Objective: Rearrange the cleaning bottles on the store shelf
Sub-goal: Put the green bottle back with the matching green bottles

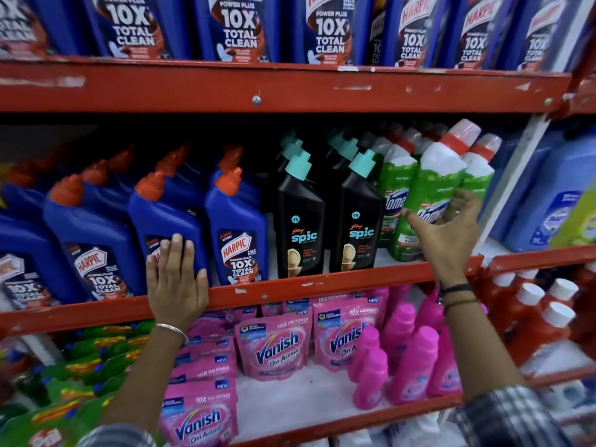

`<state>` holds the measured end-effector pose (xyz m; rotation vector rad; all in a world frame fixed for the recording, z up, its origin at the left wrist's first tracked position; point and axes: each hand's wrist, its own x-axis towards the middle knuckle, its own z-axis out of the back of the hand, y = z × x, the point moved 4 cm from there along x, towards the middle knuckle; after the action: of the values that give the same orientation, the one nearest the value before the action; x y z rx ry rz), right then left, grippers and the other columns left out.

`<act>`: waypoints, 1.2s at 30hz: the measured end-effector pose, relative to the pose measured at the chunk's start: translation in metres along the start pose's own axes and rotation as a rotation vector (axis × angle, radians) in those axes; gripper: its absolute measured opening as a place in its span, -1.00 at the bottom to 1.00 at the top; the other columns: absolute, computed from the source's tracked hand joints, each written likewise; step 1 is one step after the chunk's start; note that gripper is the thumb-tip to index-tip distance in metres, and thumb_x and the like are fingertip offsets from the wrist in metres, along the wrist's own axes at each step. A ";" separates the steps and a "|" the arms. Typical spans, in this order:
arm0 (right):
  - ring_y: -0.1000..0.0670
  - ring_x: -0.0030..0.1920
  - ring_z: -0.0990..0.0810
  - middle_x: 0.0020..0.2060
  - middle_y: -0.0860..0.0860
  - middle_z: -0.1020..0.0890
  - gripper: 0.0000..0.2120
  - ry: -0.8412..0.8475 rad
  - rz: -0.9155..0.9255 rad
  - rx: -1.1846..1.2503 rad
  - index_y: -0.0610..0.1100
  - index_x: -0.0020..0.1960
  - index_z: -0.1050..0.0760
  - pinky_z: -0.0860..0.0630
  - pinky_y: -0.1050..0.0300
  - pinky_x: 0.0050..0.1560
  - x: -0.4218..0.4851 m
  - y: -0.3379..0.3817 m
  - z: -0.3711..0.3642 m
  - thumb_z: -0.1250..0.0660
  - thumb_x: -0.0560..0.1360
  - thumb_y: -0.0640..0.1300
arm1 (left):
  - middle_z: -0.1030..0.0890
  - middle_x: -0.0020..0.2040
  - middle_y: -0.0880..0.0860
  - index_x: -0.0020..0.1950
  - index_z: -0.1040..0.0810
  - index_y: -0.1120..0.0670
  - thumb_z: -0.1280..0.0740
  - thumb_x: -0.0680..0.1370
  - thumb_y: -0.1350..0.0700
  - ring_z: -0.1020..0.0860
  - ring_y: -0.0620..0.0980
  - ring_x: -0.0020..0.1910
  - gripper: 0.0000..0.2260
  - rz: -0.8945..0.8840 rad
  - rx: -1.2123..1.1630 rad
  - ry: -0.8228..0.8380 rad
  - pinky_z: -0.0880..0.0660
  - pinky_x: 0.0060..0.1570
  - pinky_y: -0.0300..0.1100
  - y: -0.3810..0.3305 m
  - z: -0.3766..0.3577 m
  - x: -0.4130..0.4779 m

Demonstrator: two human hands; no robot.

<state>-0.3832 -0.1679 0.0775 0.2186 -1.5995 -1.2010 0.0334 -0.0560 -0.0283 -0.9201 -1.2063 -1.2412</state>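
Red painted metal store shelf (290, 88) is spanning the whole view, three tiers showing. Middle tier is carrying, left to right: blue plastic Harpic bottles with orange caps (237, 227), black Spic bottles with teal caps (301, 227), green-labelled white Domex bottles with red collars (395, 188), pale blue jugs (558, 201) at far right. Top tier is holding larger blue Harpic bottles (240, 27). Bottom tier is holding pink Vanish pouches (274, 346) and pink bottles (416, 366), with red bottles with white caps (529, 314) to the right.

Front green Domex bottle (435, 188) is standing at the near edge of the middle tier, tilting right at the top. Right hand (448, 233) is gripping it at the label, fingers (464, 201) curling round the body, thumb on the left side. Left hand (175, 279) is lying flat against a near Harpic bottle (164, 214), fingers spread and extended, palm over the shelf's front lip.

Silver bangle (172, 330) on left wrist; dark bands (456, 293) on right wrist.
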 end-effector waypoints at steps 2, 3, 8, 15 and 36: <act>-0.14 0.04 -0.57 0.07 -0.07 -0.53 -0.25 0.019 -0.007 0.000 -0.16 0.29 -0.29 -0.53 0.02 0.06 -0.002 -0.010 -0.006 -0.60 0.25 -0.04 | 0.03 0.58 0.02 0.57 -0.04 0.14 -0.07 0.62 0.06 0.03 0.01 0.56 -0.47 -0.001 0.007 -0.003 0.06 0.52 0.02 0.000 0.000 0.000; -0.14 0.05 -0.57 0.07 -0.07 -0.52 -0.25 0.026 -0.009 -0.001 -0.15 0.30 -0.28 -0.54 -0.02 0.07 -0.003 -0.015 -0.009 -0.60 0.25 -0.04 | 0.02 0.58 0.02 0.57 -0.04 0.14 -0.07 0.62 0.06 0.03 0.02 0.56 -0.47 -0.003 0.011 -0.005 0.06 0.52 0.02 0.000 -0.001 0.000; -0.12 0.00 -0.58 0.12 -0.15 -0.58 -0.20 0.061 -0.032 -0.028 -0.07 0.37 -0.26 -0.56 -0.10 0.03 -0.001 -0.031 -0.019 -0.59 0.27 -0.01 | 0.01 0.58 0.03 0.57 -0.05 0.14 -0.06 0.62 0.05 0.02 0.02 0.56 -0.47 -0.008 0.020 -0.008 0.07 0.52 0.01 0.001 -0.002 -0.001; -0.19 0.26 -0.50 0.31 -0.19 -0.49 -0.15 0.116 -0.034 -0.111 -0.11 0.46 -0.21 -0.50 -0.14 0.21 0.005 -0.032 -0.024 -0.56 0.31 0.03 | 0.00 0.58 0.04 0.56 -0.06 0.15 -0.05 0.63 0.04 0.01 0.03 0.56 -0.48 -0.004 0.023 -0.011 0.07 0.52 0.01 0.001 -0.002 -0.001; -0.17 0.28 -0.49 0.37 -0.10 -0.45 -0.10 0.187 -0.032 -0.139 0.01 0.49 -0.10 -0.51 -0.22 0.22 0.006 -0.040 -0.023 -0.52 0.32 0.12 | 0.03 0.58 0.02 0.57 -0.02 0.13 -0.05 0.63 0.05 0.03 0.01 0.56 -0.47 -0.010 0.045 0.005 0.11 0.52 0.00 0.000 0.000 0.002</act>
<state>-0.3838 -0.2041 0.0484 0.2604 -1.3501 -1.2727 0.0328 -0.0564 -0.0263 -0.8787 -1.2315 -1.2188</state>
